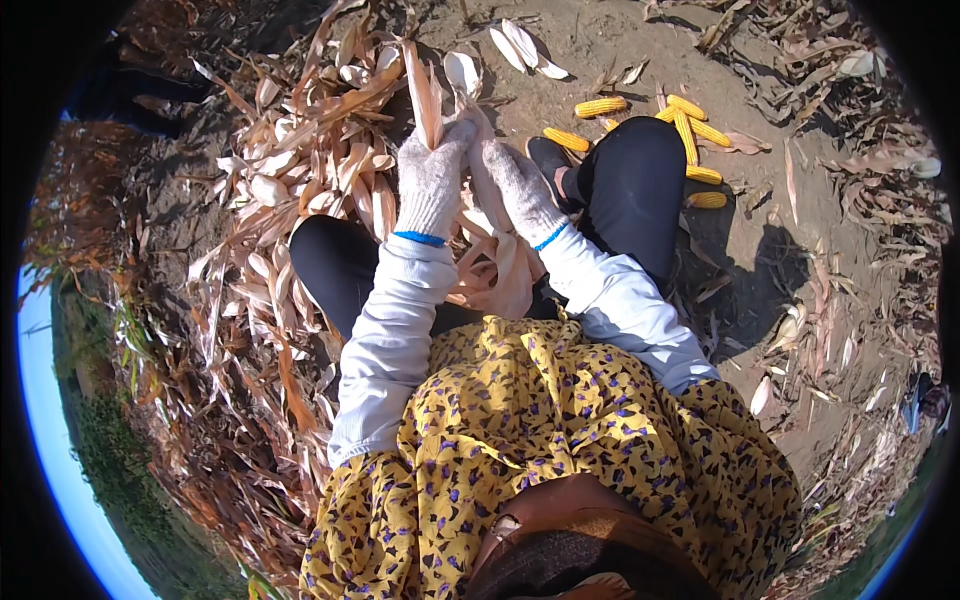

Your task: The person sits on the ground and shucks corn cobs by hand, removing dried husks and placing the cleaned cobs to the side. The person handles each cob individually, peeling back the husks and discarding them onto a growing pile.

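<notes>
Both my hands are in white knitted gloves with blue cuff edges, held close together in front of my knees. My left hand (pixel 434 178) is closed around dry, pale corn husk (pixel 424 98), whose leaves stick up past the fingers. Right beside it, my right hand (pixel 520 190) is wrapped on the same husk, and a long strip of it (pixel 484 185) hangs down between the hands. Whether a cob sits inside the husk is hidden by the gloves. More loose husk leaves (pixel 495 280) lie below, between my legs.
A large heap of dry husks (pixel 268 190) spreads to the left. Several bare yellow corn cobs (pixel 600 107) lie on the soil beyond my right knee (pixel 650 175). Pale husk pieces (pixel 522 48) rest ahead on the ground. Dry stalks and leaves (pixel 880 160) border the far right.
</notes>
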A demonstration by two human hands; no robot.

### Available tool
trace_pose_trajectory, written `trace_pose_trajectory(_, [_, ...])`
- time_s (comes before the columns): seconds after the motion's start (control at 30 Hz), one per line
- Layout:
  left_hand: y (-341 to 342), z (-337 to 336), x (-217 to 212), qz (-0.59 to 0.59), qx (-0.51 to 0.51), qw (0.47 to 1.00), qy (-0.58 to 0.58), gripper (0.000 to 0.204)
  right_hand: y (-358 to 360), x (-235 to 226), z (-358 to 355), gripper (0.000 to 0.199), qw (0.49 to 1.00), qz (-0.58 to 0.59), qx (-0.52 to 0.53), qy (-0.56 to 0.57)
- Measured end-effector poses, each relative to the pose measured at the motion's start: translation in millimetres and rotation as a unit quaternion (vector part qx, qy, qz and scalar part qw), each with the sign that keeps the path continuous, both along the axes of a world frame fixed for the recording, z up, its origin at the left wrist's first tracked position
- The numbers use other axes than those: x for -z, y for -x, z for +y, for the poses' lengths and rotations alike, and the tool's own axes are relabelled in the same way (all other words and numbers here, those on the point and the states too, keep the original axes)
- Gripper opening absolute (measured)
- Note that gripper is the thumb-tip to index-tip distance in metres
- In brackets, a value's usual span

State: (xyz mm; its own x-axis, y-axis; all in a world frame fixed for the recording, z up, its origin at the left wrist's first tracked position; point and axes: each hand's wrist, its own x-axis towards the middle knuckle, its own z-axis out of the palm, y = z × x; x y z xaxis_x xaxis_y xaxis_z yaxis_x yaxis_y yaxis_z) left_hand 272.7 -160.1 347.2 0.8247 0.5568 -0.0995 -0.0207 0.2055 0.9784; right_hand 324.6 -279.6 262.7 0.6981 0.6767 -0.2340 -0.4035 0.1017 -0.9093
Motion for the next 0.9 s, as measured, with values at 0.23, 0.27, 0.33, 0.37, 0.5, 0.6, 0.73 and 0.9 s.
trace_pose_trajectory(0.23, [5.9, -2.3, 3.9, -0.012, -0.032, 0.996, 0.08, 0.016, -22.5, 73.6, 6.1, 0.046, 0.913, -0.387, -0.08, 0.102])
trace_pose_trajectory(0.27, [6.5, -1.5, 6.6, -0.017, -0.033, 0.996, 0.081, 0.017, -16.8, 82.1, 19.0, 0.045, 0.795, -0.565, -0.022, 0.221])
trace_pose_trajectory(0.33, [7.1, -1.8, 12.6, -0.03, -0.031, 0.995, 0.085, 0.017, -15.1, 94.5, 31.0, 0.041, 0.739, -0.623, 0.043, 0.252])
trace_pose_trajectory(0.37, [7.7, -4.1, 10.9, -0.025, -0.029, 0.995, 0.091, 0.017, -18.8, 100.4, 34.9, 0.04, 0.834, -0.523, 0.047, 0.17])
trace_pose_trajectory(0.5, [17.5, 6.1, 14.0, -0.038, -0.005, 0.995, 0.094, 0.019, -3.4, 8.5, 10.6, 0.04, 0.718, -0.68, -0.005, 0.147])
trace_pose_trajectory(0.6, [12.3, 5.1, 5.8, -0.054, 0.049, 0.995, 0.061, 0.023, -10.8, 25.0, 8.9, 0.039, 0.817, -0.575, -0.023, 0.03])
trace_pose_trajectory(0.73, [19.4, 12.9, 5.0, 0.007, 0.119, 0.992, 0.048, 0.03, -18.4, 9.7, -1.1, 0.048, 0.923, -0.352, -0.139, 0.075])
trace_pose_trajectory(0.9, [29.8, 20.7, -4.3, 0.053, 0.131, 0.99, -0.004, 0.029, -5.6, 40.4, 17.8, 0.064, 0.944, -0.309, -0.113, 0.015])
